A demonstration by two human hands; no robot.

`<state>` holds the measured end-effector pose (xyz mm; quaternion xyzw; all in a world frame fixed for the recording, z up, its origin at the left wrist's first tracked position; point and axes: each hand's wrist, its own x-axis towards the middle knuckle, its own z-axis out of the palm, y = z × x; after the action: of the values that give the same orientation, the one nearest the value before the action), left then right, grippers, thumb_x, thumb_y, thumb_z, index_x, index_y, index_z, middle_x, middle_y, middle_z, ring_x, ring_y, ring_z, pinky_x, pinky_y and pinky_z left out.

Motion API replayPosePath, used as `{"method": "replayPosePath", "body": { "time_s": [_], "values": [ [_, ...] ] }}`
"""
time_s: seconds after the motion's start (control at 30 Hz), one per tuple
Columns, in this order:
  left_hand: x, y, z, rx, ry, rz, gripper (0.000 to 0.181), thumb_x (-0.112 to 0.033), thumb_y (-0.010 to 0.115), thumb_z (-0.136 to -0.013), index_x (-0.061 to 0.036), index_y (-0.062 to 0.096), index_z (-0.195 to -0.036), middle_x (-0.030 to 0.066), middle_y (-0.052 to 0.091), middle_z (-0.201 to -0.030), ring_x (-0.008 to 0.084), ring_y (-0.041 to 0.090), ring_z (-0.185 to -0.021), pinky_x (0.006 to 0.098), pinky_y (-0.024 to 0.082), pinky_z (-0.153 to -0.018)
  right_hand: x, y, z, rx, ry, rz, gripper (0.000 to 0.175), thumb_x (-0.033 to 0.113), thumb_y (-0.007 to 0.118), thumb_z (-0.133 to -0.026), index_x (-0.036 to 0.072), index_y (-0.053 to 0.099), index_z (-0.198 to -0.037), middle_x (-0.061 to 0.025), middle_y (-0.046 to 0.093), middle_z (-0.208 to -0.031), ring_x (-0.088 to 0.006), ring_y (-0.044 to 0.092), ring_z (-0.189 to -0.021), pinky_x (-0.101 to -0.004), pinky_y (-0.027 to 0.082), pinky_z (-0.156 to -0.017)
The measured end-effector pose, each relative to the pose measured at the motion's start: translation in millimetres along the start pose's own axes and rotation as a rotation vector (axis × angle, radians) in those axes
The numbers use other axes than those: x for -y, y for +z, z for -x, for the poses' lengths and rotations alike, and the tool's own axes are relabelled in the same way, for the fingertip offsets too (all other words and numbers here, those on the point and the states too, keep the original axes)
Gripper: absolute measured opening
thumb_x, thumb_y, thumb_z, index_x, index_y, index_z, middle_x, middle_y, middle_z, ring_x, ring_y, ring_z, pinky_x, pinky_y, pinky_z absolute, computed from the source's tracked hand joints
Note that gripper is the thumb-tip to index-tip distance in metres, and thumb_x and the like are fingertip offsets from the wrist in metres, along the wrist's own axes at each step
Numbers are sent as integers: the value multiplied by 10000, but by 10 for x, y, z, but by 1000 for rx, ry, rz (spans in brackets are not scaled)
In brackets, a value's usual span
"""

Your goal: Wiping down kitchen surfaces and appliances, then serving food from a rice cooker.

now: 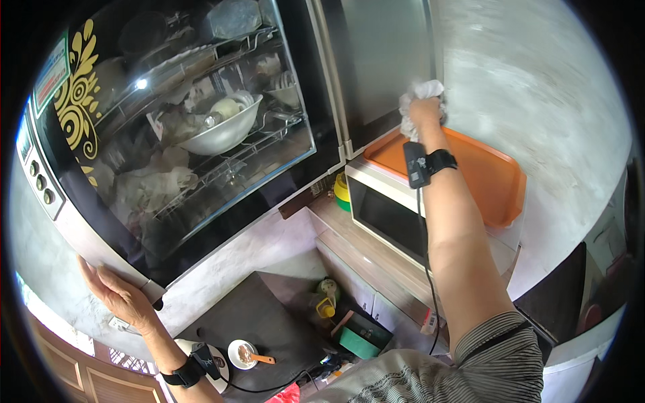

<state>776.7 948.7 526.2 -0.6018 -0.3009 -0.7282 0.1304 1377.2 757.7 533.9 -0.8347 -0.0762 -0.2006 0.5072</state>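
Note:
At the upper right, my right hand presses a crumpled white cloth against the lower part of the opened frosted cabinet door, above an orange tray. My left hand rests against the lower left corner of the wall cabinet, fingers spread along its pale side edge and holding nothing. Behind the cabinet's dark glass, a white bowl with small items in it stands on a wire rack among other dishes. Yellow floral patterns decorate the glass at the left.
The tray lies on a microwave oven on a wooden shelf, beside a yellow and green container. Below, a dark countertop holds a white bowl with an orange-handled utensil, a green box and a yellow-capped bottle.

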Motion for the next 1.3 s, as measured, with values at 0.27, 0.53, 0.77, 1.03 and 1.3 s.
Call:
{"method": "replayPosePath", "body": {
  "time_s": [0.27, 0.53, 0.77, 1.03, 1.3],
  "values": [
    [14, -44, -7, -8, -39, -31, 432, -255, 370, -1030, -1, 417, -1376, 137, 478, -1378, 217, 473, -1233, 321, 344, -1043, -195, 156, -533, -86, 61, -28, 599, 338, 620, -810, -49, 512, -1254, -239, 565, -1245, -357, 549, -1164, -381, 432, -975],
    [110, -10, -33, -52, 48, -2, 383, -229, 432, -1021, -82, 453, -1374, -8, 529, -889, 55, 436, -707, 191, 388, -644, -498, 438, -830, -33, -122, -521, 154, 90, 563, -822, 39, 615, -958, -84, 613, -770, -192, 591, -612, -349, 448, -501],
    [23, 20, -2, -7, -3, 139, 384, -199, 445, -1016, -64, 428, -1375, -30, 528, -858, 21, 449, -709, 153, 381, -656, -259, 508, -14, 17, -236, -767, 123, 7, 456, -865, 26, 556, -934, -37, 535, -672, -126, 486, -505, -295, 355, -408],
    [-147, 0, -8, -7, -14, 207, 386, -276, 459, -1009, -85, 463, -1343, 28, 602, -906, 66, 546, -740, 201, 446, -664, 174, 37, 1591, 134, -349, -467, 311, 124, 540, -911, -38, 480, -1169, -105, 598, -995, -157, 586, -827, -299, 493, -676],
    [132, 57, 65, 80, -7, 194, 403, -288, 506, -988, -90, 467, -1336, 94, 635, -1078, 161, 623, -918, 257, 490, -790, -596, -1277, 2933, 892, 148, -831, 430, 149, 592, -829, 18, 519, -1233, -66, 627, -1069, -160, 625, -917, -303, 521, -801]
  ]
}}
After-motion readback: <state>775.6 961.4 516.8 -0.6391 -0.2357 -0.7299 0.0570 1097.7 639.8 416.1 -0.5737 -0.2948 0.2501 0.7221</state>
